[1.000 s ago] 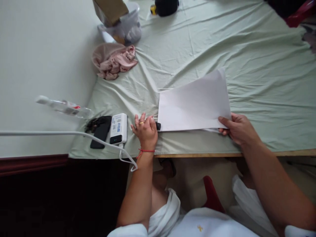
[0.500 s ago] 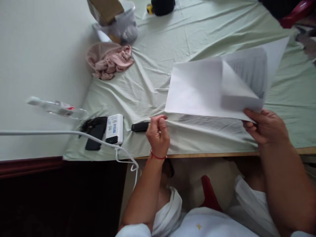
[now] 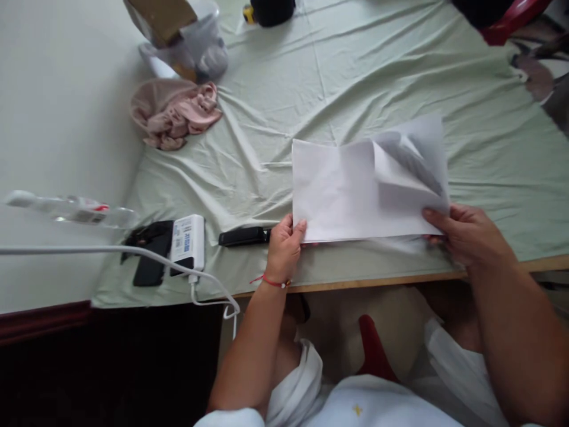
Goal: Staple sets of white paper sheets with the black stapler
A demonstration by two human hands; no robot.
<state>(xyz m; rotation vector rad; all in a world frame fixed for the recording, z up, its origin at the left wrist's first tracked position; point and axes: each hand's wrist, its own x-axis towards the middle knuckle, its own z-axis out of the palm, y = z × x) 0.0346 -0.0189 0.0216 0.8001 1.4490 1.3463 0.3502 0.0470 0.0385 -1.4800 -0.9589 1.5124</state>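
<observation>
Both hands hold a small stack of white paper sheets (image 3: 335, 190) above the cloth near the table's front edge. My left hand (image 3: 284, 246) pinches the lower left corner, thumb on top. My right hand (image 3: 471, 231) grips the lower right corner, its fingers partly hidden behind the paper. Toward the right, the top sheet curls over, and blurred dark print shows on a sheet there. Just left of my left hand lies a long black object (image 3: 242, 237) that looks like a stapler; the hand covers its right end.
A white power bank (image 3: 189, 240) with a white cable lies beside a black phone (image 3: 153, 261). Farther left is a clear plastic bottle (image 3: 75, 209). Pink cloth (image 3: 182, 115), a plastic bag (image 3: 211, 53) with a cardboard box (image 3: 162, 21), and a yellow tape measure (image 3: 249, 13) are farther back.
My left hand has come up to the paper and taken its lower left corner. My right hand has brought the sheets lower and nearer to me. The camera view has shifted slightly.
</observation>
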